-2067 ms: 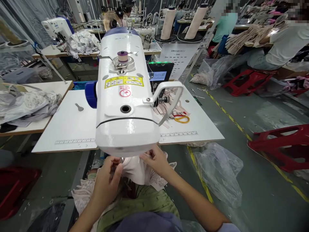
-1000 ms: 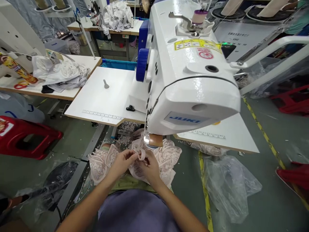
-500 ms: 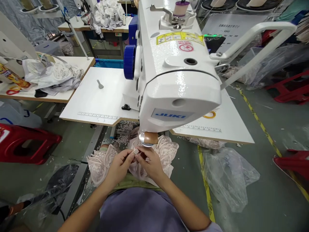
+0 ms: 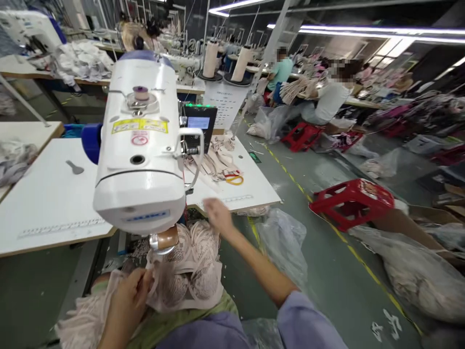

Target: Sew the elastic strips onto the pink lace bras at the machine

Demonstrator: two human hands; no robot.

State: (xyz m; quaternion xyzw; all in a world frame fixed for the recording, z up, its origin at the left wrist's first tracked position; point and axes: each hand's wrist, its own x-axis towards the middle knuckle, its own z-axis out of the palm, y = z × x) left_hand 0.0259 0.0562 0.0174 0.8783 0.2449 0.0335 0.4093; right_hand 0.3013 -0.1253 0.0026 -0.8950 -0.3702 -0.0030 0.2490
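Note:
My left hand point(image 4: 132, 291) is closed at the left edge of a pale pink lace bra point(image 4: 205, 283) on my lap, its fingers pinching blurred fabric. My right hand point(image 4: 218, 215), smeared by motion, is off the bra at the front edge of the right tabletop point(image 4: 254, 191); its fingers cannot be made out. Above the lap stands a white sewing machine point(image 4: 141, 145), its brown-and-metal lower end point(image 4: 164, 241) just over the lace. More pink lace pieces point(image 4: 85, 317) are bunched to the left of my left hand.
Pale fabric strips point(image 4: 214, 162) and orange-handled scissors point(image 4: 234, 180) lie on the tabletop's right part, near a small screen point(image 4: 199, 123). A grey spoon-shaped piece point(image 4: 75, 167) lies left. Clear plastic point(image 4: 283, 237) and a red stool point(image 4: 352, 201) are on the floor; two people sit farther back.
The view has swung up and right. My hands, together at a small pale fabric end before, are now apart: the right has moved forward and right to the tabletop edge, the left stays low.

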